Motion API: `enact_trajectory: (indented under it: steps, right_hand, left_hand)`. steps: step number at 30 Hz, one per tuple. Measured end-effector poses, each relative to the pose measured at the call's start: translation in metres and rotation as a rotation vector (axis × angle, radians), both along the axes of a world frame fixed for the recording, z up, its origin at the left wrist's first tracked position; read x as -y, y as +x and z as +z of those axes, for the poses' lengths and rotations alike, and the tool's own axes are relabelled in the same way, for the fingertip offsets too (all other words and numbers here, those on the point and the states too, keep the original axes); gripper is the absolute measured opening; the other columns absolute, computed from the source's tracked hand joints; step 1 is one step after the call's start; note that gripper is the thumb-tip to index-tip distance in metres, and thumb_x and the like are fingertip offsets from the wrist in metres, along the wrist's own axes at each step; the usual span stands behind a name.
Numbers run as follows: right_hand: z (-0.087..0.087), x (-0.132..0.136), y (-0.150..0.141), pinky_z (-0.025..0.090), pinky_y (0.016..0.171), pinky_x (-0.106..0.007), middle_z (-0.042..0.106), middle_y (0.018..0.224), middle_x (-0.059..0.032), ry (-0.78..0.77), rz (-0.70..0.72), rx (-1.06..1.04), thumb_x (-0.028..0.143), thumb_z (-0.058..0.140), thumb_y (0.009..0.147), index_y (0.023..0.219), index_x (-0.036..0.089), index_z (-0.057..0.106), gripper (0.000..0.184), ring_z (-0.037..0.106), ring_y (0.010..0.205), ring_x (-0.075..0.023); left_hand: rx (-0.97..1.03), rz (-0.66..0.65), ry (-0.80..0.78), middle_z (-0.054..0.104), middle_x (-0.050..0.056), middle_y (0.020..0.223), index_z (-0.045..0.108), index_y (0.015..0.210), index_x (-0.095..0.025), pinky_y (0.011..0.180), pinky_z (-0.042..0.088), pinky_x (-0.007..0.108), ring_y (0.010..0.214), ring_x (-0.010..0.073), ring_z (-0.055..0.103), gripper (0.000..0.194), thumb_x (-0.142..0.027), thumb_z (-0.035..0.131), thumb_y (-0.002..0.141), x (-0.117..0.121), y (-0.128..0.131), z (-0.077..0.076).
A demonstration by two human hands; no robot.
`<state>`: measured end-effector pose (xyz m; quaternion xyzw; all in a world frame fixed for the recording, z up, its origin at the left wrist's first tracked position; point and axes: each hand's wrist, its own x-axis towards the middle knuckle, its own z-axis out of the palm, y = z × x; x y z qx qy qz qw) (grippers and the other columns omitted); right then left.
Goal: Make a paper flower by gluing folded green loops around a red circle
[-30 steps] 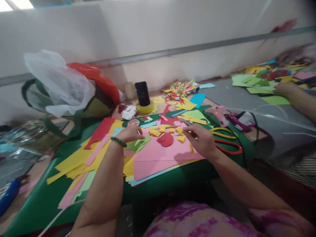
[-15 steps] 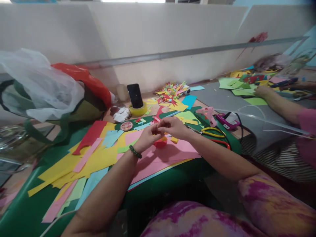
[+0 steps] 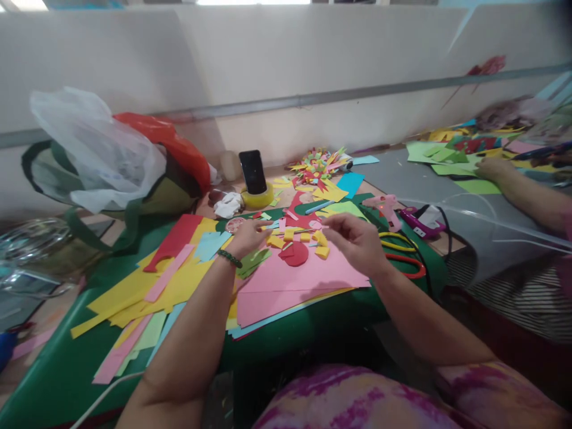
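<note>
My left hand (image 3: 251,236) is over the left side of the paper pile, fingers stretched to the right and apart, with nothing visible in them. On the right, my right hand (image 3: 357,239) hovers above the pink sheets (image 3: 286,292); its fingers are loosely bent, and I see nothing held. Between the hands lies a red paper disc (image 3: 297,254) with a small folded red piece on it. Several small folded yellow paper pieces (image 3: 305,237) sit just behind the disc. A red paper cut-out (image 3: 304,219) lies farther back. Green paper pieces (image 3: 254,263) are beside my left wrist.
A pink glue gun (image 3: 383,208), yellow scissor handles (image 3: 400,240) and red ones (image 3: 413,267) lie right. A phone (image 3: 252,171) stands in a yellow tape roll (image 3: 258,196). Bags (image 3: 102,161) stand left; a co-worker's hand (image 3: 494,170) is at far right.
My hands, close together over the red piece before, have moved apart to left and right. The red disc and the yellow pieces now show between them. The view has shifted slightly left.
</note>
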<state>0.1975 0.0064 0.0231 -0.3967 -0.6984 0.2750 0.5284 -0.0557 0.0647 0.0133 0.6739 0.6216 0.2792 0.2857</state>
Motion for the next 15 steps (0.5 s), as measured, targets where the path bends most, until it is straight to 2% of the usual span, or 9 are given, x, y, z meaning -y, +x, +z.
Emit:
enact_trajectory:
  steps: [2, 3, 7, 9, 11, 13, 15]
  right_hand:
    - [-0.01, 0.011, -0.003, 0.04, 0.05, -0.024, 0.059, 0.067, 0.0001, 0.035, 0.068, 0.124, 0.034, 0.06, 0.086, 0.089, 0.02, 0.065, 0.015, 0.048, 0.053, -0.0104]
    - [-0.015, 0.015, -0.005, 0.039, 0.051, -0.024, 0.06, 0.067, -0.0003, 0.053, 0.105, 0.178, 0.032, 0.059, 0.087, 0.089, 0.02, 0.065, 0.014, 0.048, 0.053, -0.0102]
    - [-0.033, 0.021, -0.01, 0.04, 0.051, -0.023, 0.064, 0.071, -0.0025, 0.042, 0.203, 0.284, 0.028, 0.053, 0.09, 0.088, 0.019, 0.065, 0.015, 0.051, 0.055, -0.0108]
    - [-0.041, 0.021, -0.011, 0.041, 0.052, -0.024, 0.065, 0.071, -0.0031, 0.012, 0.224, 0.316, 0.028, 0.052, 0.091, 0.088, 0.018, 0.065, 0.016, 0.052, 0.056, -0.0114]
    - [-0.048, 0.02, -0.013, 0.042, 0.054, -0.024, 0.067, 0.073, -0.0039, -0.019, 0.242, 0.342, 0.028, 0.052, 0.09, 0.088, 0.018, 0.065, 0.017, 0.054, 0.058, -0.0122]
    - [-0.054, 0.02, -0.013, 0.043, 0.055, -0.024, 0.069, 0.077, -0.0047, -0.055, 0.253, 0.354, 0.027, 0.052, 0.09, 0.088, 0.018, 0.066, 0.017, 0.056, 0.06, -0.0126]
    - [-0.059, 0.02, -0.014, 0.043, 0.055, -0.024, 0.069, 0.077, -0.0045, -0.084, 0.262, 0.366, 0.027, 0.052, 0.089, 0.087, 0.019, 0.066, 0.016, 0.057, 0.06, -0.0126]
  left_hand:
    - [-0.213, 0.044, 0.034, 0.068, 0.004, 0.065, 0.075, 0.074, -0.016, 0.059, 0.041, 0.028, 0.068, 0.0211, 0.062, 0.03, -0.042, 0.063, 0.07, 0.001, -0.015, 0.011]
    - [-0.27, 0.073, 0.054, 0.067, 0.003, 0.065, 0.074, 0.072, -0.016, 0.057, 0.039, 0.028, 0.068, 0.0208, 0.061, 0.029, -0.042, 0.063, 0.069, 0.002, -0.022, 0.016]
    - [-0.329, 0.124, 0.07, 0.069, 0.002, 0.068, 0.073, 0.084, -0.017, 0.054, 0.036, 0.026, 0.066, 0.0188, 0.061, 0.027, -0.035, 0.066, 0.064, 0.009, -0.039, 0.03]
    - [-0.271, 0.062, -0.014, 0.067, 0.001, 0.061, 0.072, 0.078, -0.018, 0.054, 0.038, 0.026, 0.063, 0.0184, 0.061, 0.024, -0.036, 0.066, 0.064, 0.012, -0.039, 0.033]
    - [-0.128, -0.005, -0.104, 0.067, 0.002, 0.062, 0.071, 0.073, -0.018, 0.054, 0.041, 0.026, 0.061, 0.0178, 0.062, 0.027, -0.042, 0.068, 0.064, 0.015, -0.037, 0.036]
    - [0.068, -0.047, -0.135, 0.069, 0.004, 0.072, 0.073, 0.08, -0.016, 0.056, 0.045, 0.026, 0.061, 0.0161, 0.062, 0.038, -0.05, 0.071, 0.062, 0.018, -0.035, 0.04]
    - [0.261, -0.047, -0.071, 0.069, 0.005, 0.08, 0.073, 0.095, -0.016, 0.055, 0.046, 0.025, 0.058, 0.0119, 0.059, 0.051, -0.055, 0.073, 0.062, 0.021, -0.036, 0.046]
